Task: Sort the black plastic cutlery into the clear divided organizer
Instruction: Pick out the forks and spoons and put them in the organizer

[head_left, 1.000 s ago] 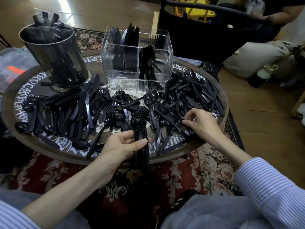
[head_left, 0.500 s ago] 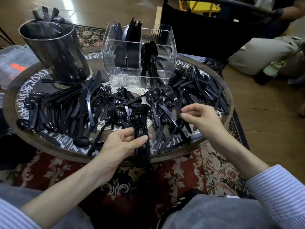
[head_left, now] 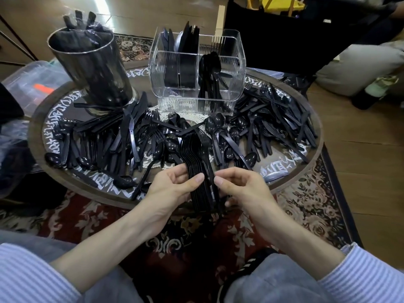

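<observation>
My left hand (head_left: 172, 184) grips a nested stack of black forks (head_left: 196, 162) by the handles, over the near edge of the round tray (head_left: 314, 158). My right hand (head_left: 240, 189) pinches a single black fork (head_left: 211, 171) against the right side of that stack. Loose black knives, forks and spoons (head_left: 131, 136) lie spread across the tray. At the back stands the clear divided organizer (head_left: 236, 68), with knives upright in its left part and spoons in its right part.
A dark cylinder (head_left: 91, 68) full of cutlery stands at the tray's back left. A clear plastic bin (head_left: 28, 84) sits to the left. A patterned rug (head_left: 306, 206) lies under the tray. Another person sits at the far right.
My right hand lifted a fork out of the pile on the right and brought it left to the stack in my left hand. The left hand stayed put.
</observation>
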